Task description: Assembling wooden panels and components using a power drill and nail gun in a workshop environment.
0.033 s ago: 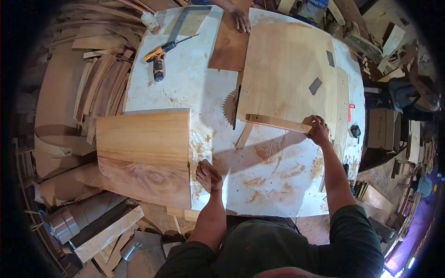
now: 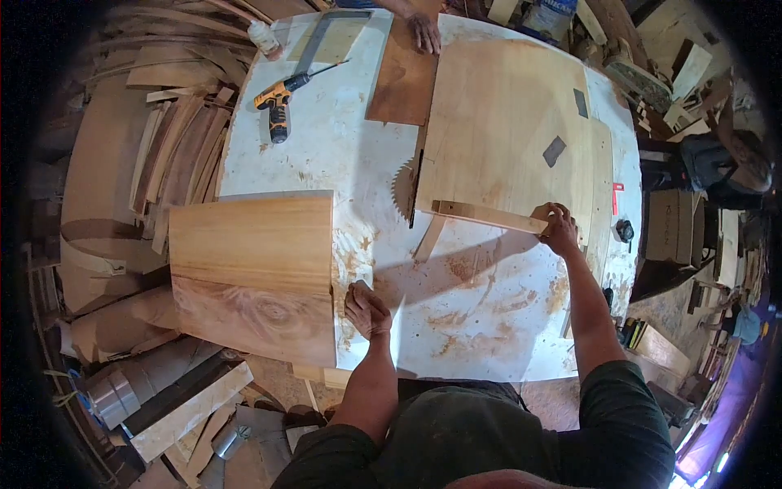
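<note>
At the right of the saw table (image 2: pixel 505 318), my right hand (image 2: pixel 560 229) is closed round the end of a wooden batten (image 2: pixel 489 215). The batten lies along the near edge of a large pale plywood panel (image 2: pixel 505 122). My left hand (image 2: pixel 368 310) is closed just beside the right edge of a two-tone wooden board (image 2: pixel 252 244); what its fingers hold, if anything, is hidden. A toothed circular saw blade (image 2: pixel 402 191) stands up beside the panel's left edge. Below the batten's left end, a short wood strip (image 2: pixel 429 238) slants toward me.
Across the table, a co-worker's hand (image 2: pixel 425 34) rests on a reddish-brown board (image 2: pixel 401 77). A yellow-black cordless drill (image 2: pixel 278 104) lies at the far left near a bottle (image 2: pixel 264 37). Stacked timber (image 2: pixel 179 155) crowds the left side. Another person (image 2: pixel 721 163) is at the right.
The person at the far right has shifted slightly. My hands, the batten and the boards look the same.
</note>
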Action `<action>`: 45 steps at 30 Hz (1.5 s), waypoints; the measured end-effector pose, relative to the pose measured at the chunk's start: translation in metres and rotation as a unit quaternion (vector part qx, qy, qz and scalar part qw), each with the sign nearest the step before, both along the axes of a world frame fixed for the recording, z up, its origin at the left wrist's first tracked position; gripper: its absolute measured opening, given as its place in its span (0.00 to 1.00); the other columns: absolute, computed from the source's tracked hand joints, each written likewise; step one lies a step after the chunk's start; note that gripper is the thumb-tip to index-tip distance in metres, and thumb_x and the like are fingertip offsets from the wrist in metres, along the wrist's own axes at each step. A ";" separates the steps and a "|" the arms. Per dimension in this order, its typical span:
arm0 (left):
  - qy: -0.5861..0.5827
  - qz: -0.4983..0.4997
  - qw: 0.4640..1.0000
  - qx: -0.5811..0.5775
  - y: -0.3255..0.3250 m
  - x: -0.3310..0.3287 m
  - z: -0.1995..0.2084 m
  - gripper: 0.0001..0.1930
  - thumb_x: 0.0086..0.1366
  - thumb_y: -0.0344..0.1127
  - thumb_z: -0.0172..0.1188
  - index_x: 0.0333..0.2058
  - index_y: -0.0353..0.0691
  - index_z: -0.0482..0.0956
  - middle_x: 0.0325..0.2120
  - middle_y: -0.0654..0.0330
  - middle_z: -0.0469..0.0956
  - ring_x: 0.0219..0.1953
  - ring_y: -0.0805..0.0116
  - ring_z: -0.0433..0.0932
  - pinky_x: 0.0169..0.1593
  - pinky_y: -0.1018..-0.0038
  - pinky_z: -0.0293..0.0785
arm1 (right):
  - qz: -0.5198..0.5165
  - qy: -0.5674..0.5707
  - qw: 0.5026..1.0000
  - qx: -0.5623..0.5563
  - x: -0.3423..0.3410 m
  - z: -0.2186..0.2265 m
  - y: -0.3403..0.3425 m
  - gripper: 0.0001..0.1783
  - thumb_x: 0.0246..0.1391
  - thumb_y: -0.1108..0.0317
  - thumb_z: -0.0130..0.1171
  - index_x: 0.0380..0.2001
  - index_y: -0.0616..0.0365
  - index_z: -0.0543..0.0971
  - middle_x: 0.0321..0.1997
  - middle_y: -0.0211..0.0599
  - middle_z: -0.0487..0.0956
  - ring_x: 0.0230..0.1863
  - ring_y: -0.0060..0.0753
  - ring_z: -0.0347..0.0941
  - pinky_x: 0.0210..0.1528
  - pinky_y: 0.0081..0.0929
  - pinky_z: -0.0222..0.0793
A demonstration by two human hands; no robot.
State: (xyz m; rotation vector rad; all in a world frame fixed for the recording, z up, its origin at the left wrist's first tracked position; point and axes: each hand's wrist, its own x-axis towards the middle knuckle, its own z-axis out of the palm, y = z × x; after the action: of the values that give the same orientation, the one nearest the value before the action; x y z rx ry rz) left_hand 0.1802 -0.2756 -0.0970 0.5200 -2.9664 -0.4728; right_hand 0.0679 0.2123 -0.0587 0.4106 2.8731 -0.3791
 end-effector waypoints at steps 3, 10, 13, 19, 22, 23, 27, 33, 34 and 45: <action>0.001 0.008 1.000 0.007 -0.002 0.000 -0.002 0.30 0.57 0.36 0.51 0.58 0.33 0.57 0.56 0.47 0.60 0.57 0.47 0.59 0.59 0.53 0.54 | -0.001 -0.006 1.000 0.005 -0.001 0.004 -0.004 0.52 0.26 0.64 0.76 0.60 0.41 0.61 0.64 0.32 0.60 0.58 0.51 0.62 0.57 0.49 0.62; 0.007 0.005 1.000 -0.005 -0.001 -0.001 -0.003 0.29 0.58 0.36 0.51 0.57 0.33 0.59 0.56 0.47 0.61 0.57 0.47 0.59 0.60 0.53 0.54 | -0.008 -0.003 1.000 -0.012 -0.001 0.004 -0.003 0.52 0.26 0.64 0.75 0.59 0.39 0.62 0.64 0.32 0.59 0.59 0.51 0.62 0.58 0.49 0.62; 0.009 0.002 1.000 0.002 0.000 -0.001 0.000 0.28 0.58 0.36 0.50 0.57 0.33 0.59 0.56 0.48 0.61 0.57 0.47 0.59 0.60 0.52 0.54 | -0.006 -0.007 1.000 0.003 -0.001 0.009 -0.007 0.52 0.26 0.64 0.75 0.59 0.39 0.62 0.64 0.31 0.60 0.59 0.51 0.62 0.58 0.49 0.61; 0.016 0.001 1.000 0.006 -0.001 -0.001 -0.001 0.28 0.58 0.36 0.51 0.57 0.34 0.60 0.56 0.48 0.61 0.57 0.47 0.60 0.59 0.52 0.55 | -0.007 -0.010 1.000 -0.009 -0.001 0.007 -0.004 0.51 0.26 0.63 0.75 0.59 0.41 0.62 0.64 0.31 0.60 0.58 0.52 0.62 0.58 0.50 0.61; 0.025 -0.005 1.000 0.001 -0.002 0.000 -0.003 0.28 0.57 0.37 0.51 0.56 0.34 0.60 0.56 0.48 0.62 0.57 0.47 0.60 0.59 0.52 0.55 | -0.005 -0.009 1.000 -0.008 -0.001 0.006 -0.003 0.51 0.26 0.62 0.75 0.59 0.41 0.63 0.64 0.31 0.60 0.58 0.52 0.63 0.58 0.50 0.61; 0.024 -0.006 1.000 0.000 -0.002 0.001 -0.004 0.28 0.57 0.37 0.51 0.56 0.33 0.60 0.56 0.48 0.62 0.57 0.47 0.60 0.59 0.52 0.55 | -0.005 -0.009 1.000 -0.008 -0.001 0.006 -0.004 0.51 0.26 0.62 0.75 0.59 0.41 0.63 0.64 0.31 0.60 0.58 0.52 0.63 0.58 0.50 0.61; 0.034 -0.002 0.999 0.009 -0.002 0.001 -0.004 0.28 0.57 0.38 0.51 0.55 0.33 0.60 0.55 0.48 0.62 0.56 0.46 0.60 0.59 0.51 0.55 | -0.005 -0.005 1.000 0.001 -0.001 0.006 -0.005 0.51 0.26 0.62 0.75 0.60 0.39 0.62 0.64 0.30 0.60 0.59 0.51 0.62 0.58 0.51 0.61; 0.022 -0.004 1.000 0.006 -0.002 0.000 -0.004 0.27 0.58 0.37 0.51 0.55 0.34 0.61 0.55 0.47 0.62 0.56 0.46 0.60 0.59 0.51 0.55 | 0.001 0.001 1.000 0.001 0.000 0.005 -0.003 0.52 0.26 0.61 0.75 0.60 0.39 0.61 0.65 0.30 0.59 0.60 0.50 0.61 0.58 0.51 0.61; 0.018 -0.003 1.000 -0.002 -0.001 -0.001 -0.003 0.27 0.58 0.37 0.51 0.55 0.34 0.60 0.55 0.47 0.62 0.56 0.46 0.60 0.58 0.51 0.55 | 0.002 -0.003 1.000 0.007 0.000 0.005 -0.003 0.53 0.26 0.62 0.75 0.60 0.39 0.61 0.65 0.30 0.59 0.60 0.50 0.61 0.58 0.51 0.61; 0.018 -0.012 1.000 -0.013 -0.003 0.001 -0.007 0.28 0.58 0.37 0.52 0.56 0.35 0.57 0.56 0.47 0.61 0.56 0.45 0.61 0.57 0.52 0.56 | 0.010 0.003 1.000 -0.009 0.000 0.008 -0.005 0.51 0.27 0.63 0.75 0.60 0.41 0.62 0.64 0.31 0.59 0.59 0.51 0.61 0.58 0.50 0.60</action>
State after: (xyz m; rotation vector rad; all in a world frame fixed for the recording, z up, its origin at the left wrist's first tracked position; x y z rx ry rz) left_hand 0.1814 -0.2787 -0.1043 0.4696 -2.9426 -0.4410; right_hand 0.0674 0.2077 -0.0505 0.3790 2.8752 -0.4035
